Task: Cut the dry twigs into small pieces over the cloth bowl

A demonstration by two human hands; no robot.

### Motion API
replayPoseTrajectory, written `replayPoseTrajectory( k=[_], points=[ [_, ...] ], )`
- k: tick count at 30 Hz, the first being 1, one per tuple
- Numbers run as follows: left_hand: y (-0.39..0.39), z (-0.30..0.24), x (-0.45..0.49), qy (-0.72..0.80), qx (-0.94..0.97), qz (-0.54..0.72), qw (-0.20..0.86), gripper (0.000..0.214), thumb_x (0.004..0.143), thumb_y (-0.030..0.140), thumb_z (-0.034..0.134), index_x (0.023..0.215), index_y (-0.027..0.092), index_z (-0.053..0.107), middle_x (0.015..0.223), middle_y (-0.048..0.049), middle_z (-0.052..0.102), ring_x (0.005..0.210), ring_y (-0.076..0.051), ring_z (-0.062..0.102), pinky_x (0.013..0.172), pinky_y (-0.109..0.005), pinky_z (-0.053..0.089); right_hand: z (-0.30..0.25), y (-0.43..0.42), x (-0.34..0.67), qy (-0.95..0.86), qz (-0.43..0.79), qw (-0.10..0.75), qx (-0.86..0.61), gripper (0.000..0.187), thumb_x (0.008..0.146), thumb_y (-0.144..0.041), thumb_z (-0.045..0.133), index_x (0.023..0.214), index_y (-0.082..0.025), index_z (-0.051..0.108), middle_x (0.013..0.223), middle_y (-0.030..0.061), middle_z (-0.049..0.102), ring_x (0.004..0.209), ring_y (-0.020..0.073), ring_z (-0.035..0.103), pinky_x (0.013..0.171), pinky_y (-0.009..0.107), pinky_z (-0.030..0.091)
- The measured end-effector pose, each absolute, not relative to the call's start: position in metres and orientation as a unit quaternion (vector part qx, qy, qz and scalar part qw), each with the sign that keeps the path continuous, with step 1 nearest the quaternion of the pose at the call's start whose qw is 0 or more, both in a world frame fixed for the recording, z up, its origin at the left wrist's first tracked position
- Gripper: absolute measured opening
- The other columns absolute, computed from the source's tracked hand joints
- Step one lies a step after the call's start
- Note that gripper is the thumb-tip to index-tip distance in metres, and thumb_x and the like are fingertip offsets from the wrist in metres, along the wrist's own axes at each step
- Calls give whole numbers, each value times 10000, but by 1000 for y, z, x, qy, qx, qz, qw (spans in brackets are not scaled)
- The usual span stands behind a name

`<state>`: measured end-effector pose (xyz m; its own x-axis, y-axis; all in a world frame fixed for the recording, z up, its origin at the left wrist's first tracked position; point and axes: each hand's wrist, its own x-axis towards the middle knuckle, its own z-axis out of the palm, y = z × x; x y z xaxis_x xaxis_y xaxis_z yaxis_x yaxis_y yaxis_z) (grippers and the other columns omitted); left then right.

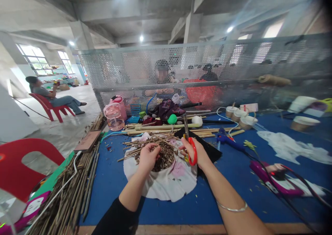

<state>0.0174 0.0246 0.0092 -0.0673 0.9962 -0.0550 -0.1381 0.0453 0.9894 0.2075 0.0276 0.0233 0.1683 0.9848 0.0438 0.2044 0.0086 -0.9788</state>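
My right hand [195,152] is closed around red-handled scissors [192,151], their metal blades pointing up and away from me. Over a heap of short cut twig pieces [164,157], my left hand [149,156] has its fingertips pinched together; what is between them, if anything, is too small to make out. The heap lies on a white cloth [166,186] with a pink floral print. Longer thin sticks [137,147] rest across the heap's far left side, near my left hand. Under the right hand, a black sheet [211,151] lies on the blue tabletop [109,193].
A bundle of long sticks [70,190] lies along the left edge with a phone [87,140] on top. Yarn balls [172,119], a pink clear jug [114,116] and bamboo poles line the back, before a perforated metal screen. A blue glue gun [229,138] and paper cups [247,121] are right.
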Motion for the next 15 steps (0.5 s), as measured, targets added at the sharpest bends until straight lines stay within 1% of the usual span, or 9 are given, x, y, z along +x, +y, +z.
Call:
replayPoseTrajectory(
  k=[2, 4, 6, 9, 10, 11, 13, 15],
  points=[
    [24, 9, 18, 492, 438, 536, 528, 295, 597, 365, 700, 749, 145, 576, 567, 27, 566, 407, -54, 454, 390, -163, 333, 26, 29, 214, -474, 474, 475, -570, 410, 711, -606, 530, 720, -196, 527, 602, 44, 630, 514, 193, 603, 471, 293, 466],
    [23, 10, 18, 489, 438, 532, 534, 300, 594, 368, 702, 752, 147, 576, 594, 18, 585, 411, -54, 459, 394, -165, 345, 28, 31, 221, -476, 487, 467, -564, 431, 716, -623, 510, 726, -193, 541, 603, 57, 635, 535, 205, 612, 492, 306, 474],
    [22, 11, 18, 485, 435, 530, 543, 309, 594, 371, 704, 759, 147, 572, 622, 6, 604, 414, -53, 462, 395, -164, 350, 31, 31, 229, -506, 406, 492, -581, 400, 683, -591, 572, 712, -194, 543, 602, 55, 632, 554, 200, 604, 511, 294, 464],
    [20, 13, 18, 477, 430, 535, 549, 321, 594, 385, 706, 756, 147, 565, 639, -2, 613, 412, -50, 459, 388, -159, 339, 39, 29, 234, -507, 208, 571, -612, 380, 593, -508, 690, 722, -198, 512, 630, 38, 623, 567, 180, 579, 533, 272, 444],
    [19, 14, 19, 475, 431, 536, 549, 324, 593, 390, 707, 755, 148, 565, 633, 0, 610, 409, -49, 456, 384, -158, 333, 43, 27, 232, -494, 169, 598, -609, 395, 578, -489, 704, 751, -198, 501, 646, 31, 619, 570, 174, 575, 542, 270, 444],
    [18, 15, 19, 473, 433, 536, 548, 326, 594, 393, 707, 756, 148, 566, 629, 1, 609, 407, -49, 454, 381, -157, 328, 46, 23, 228, -487, 157, 618, -596, 408, 582, -479, 701, 787, -198, 489, 658, 25, 615, 571, 171, 575, 550, 271, 447],
    [16, 17, 21, 471, 441, 532, 547, 326, 598, 395, 706, 759, 146, 571, 635, -2, 615, 401, -47, 446, 374, -155, 317, 50, 14, 212, -495, 188, 630, -569, 403, 590, -459, 691, 796, -197, 466, 651, 17, 603, 565, 170, 573, 550, 276, 454],
    [14, 18, 22, 467, 449, 530, 548, 324, 606, 397, 703, 762, 142, 580, 635, -2, 614, 403, -47, 446, 373, -155, 315, 48, 4, 191, -549, 264, 579, -541, 353, 606, -408, 686, 791, -198, 470, 690, 33, 631, 574, 169, 582, 562, 275, 464]
  ],
)
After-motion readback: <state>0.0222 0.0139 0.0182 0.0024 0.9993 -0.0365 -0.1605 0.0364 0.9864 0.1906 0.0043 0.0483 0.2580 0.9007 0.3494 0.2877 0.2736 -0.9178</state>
